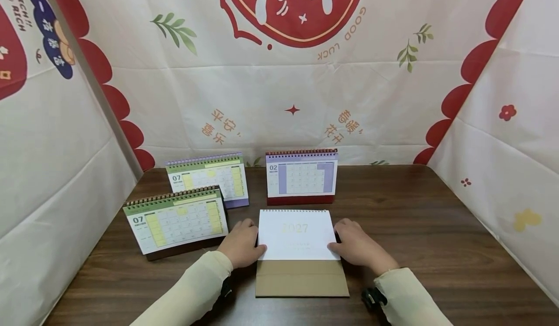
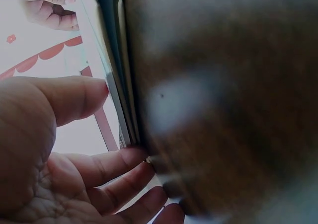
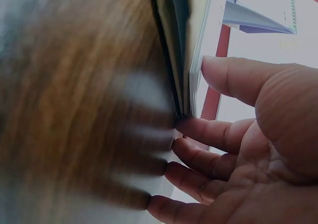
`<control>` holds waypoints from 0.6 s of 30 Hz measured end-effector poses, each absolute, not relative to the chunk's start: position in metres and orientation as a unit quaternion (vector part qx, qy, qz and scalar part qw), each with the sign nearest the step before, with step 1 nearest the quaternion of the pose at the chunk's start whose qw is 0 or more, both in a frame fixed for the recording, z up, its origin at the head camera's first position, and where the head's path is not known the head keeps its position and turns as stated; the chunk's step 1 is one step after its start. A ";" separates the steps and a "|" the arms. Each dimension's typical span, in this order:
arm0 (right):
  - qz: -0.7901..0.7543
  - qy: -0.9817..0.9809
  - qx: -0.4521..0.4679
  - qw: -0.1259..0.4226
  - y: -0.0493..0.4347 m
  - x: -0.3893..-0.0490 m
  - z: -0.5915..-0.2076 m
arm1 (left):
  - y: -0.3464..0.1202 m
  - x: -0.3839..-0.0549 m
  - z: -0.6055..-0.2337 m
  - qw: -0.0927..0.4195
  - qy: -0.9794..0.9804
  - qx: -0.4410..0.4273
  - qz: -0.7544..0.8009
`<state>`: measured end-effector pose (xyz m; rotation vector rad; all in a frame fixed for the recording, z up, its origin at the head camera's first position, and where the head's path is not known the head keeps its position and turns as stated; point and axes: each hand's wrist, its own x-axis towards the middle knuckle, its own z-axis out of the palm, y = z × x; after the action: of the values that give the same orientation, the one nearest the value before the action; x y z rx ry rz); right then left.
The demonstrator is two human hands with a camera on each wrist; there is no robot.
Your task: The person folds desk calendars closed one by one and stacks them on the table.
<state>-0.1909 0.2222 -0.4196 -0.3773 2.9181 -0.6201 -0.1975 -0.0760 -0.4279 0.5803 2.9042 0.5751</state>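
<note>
A desk calendar (image 1: 294, 234) with a white 2027 cover lies folded down on the table in front of me, its gold-brown base board (image 1: 301, 278) showing toward me. My left hand (image 1: 242, 243) holds its left side, thumb on the cover. On the right side my right hand (image 1: 359, 243) holds it the same way. In the left wrist view the left thumb (image 2: 84, 97) meets the page edges and the index finger is at the spiral-bound corner. The right wrist view shows the right thumb (image 3: 233, 75) on the stacked pages, with the other fingers spread along the tabletop.
Behind stands a purple calendar (image 1: 302, 175) on a dark red base. To the left are two green-and-yellow calendars, a front one (image 1: 179, 224) and a rear one (image 1: 209, 178). The brown wooden table (image 1: 415, 238) meets printed cloth (image 1: 279, 93) at the back and sides.
</note>
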 end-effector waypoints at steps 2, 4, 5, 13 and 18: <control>-0.204 0.969 -0.122 0.068 0.222 -0.191 -0.419 | -0.076 -0.197 -0.427 0.062 0.960 0.195 0.194; -0.204 0.970 -0.117 0.067 0.223 -0.191 -0.419 | -0.075 -0.197 -0.427 0.062 0.959 0.195 0.197; -0.206 0.969 -0.115 0.067 0.224 -0.191 -0.420 | -0.075 -0.196 -0.427 0.062 0.958 0.195 0.199; -0.253 0.959 -0.107 0.064 0.229 -0.192 -0.422 | -0.076 -0.195 -0.425 0.073 0.953 0.178 0.234; -0.249 0.959 -0.116 0.067 0.221 -0.192 -0.417 | -0.072 -0.196 -0.425 0.057 0.953 0.180 0.237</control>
<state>-0.1920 0.2207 -0.4172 -0.3482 2.8919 -0.7505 -0.1962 -0.0718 -0.4247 0.5444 2.8903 0.7191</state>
